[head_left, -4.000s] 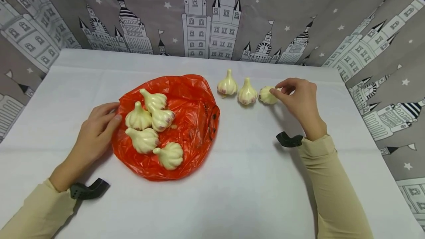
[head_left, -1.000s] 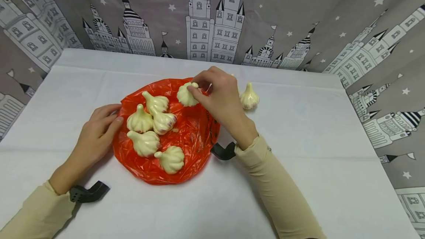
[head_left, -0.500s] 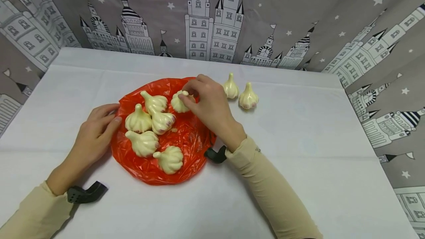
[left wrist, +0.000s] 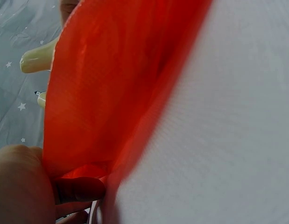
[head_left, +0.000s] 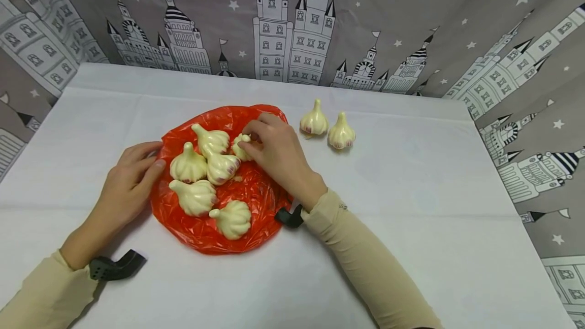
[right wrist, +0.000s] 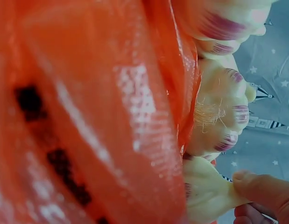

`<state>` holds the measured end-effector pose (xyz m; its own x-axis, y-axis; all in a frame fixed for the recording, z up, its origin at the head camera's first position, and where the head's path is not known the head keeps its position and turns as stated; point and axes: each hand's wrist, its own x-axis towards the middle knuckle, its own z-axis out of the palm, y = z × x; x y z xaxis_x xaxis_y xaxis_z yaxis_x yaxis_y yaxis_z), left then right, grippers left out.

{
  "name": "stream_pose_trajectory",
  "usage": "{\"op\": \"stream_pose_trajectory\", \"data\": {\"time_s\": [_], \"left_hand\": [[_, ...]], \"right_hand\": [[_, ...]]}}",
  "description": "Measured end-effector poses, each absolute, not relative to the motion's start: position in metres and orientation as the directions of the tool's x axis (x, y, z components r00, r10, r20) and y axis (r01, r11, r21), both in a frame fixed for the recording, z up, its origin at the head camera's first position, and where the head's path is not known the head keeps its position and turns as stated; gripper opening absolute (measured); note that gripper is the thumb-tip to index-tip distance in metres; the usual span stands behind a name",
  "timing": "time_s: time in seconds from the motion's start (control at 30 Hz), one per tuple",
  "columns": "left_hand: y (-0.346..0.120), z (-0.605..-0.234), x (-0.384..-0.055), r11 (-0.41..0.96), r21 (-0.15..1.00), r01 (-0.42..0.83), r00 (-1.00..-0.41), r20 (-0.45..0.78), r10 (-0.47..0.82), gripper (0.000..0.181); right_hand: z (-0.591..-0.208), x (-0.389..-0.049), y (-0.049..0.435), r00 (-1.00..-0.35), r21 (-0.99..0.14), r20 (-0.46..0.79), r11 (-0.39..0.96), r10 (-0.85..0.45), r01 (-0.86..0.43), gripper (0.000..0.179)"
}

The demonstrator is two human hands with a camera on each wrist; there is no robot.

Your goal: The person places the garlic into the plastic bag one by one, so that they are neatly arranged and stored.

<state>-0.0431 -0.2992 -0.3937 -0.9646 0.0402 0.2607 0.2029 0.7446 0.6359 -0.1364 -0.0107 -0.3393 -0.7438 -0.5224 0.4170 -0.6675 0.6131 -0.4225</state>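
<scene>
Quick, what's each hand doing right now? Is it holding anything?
Left hand: closed, holding the crinkled red plastic bag at its edge.
Right hand: closed, pinching a cream-coloured, ribbed garlic bulb.

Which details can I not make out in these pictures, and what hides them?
Head view: the right side of the pale, ribbed garlic bulb is covered by the right hand pinching it.
Left wrist view: the crinkled red plastic bag hides most of the bulbs; only pale stems show past it.
Right wrist view: the black marks on the bag are blurred.
Same view: the uppermost purple-streaked bulb is cut off by the top edge.
</scene>
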Motion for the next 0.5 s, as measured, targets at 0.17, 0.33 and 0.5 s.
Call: {"op": "stream_pose_trajectory", "data": {"time_s": [0.17, 0.33, 0.5], "left_hand": [[-0.3000, -0.3935, -0.0434, 0.742, 0.637, 0.207, -0.963, 0.265, 0.041, 0.036], [-0.2993, -0.3925, -0.0438, 0.738, 0.640, 0.217, -0.961, 0.271, 0.048, 0.036], [-0.2997, -0.3918, -0.0438, 0.736, 0.640, 0.220, -0.961, 0.273, 0.049, 0.035]], "right_hand": [[-0.3365, -0.1347, -0.0102, -0.758, -0.415, 0.385, 0.636, -0.526, -0.651, 0.018], [-0.3338, -0.1334, -0.0054, -0.787, -0.442, 0.331, 0.651, -0.521, -0.617, 0.026], [-0.3315, -0.1341, -0.0021, -0.788, -0.465, 0.362, 0.636, -0.498, -0.616, 0.036]]}}
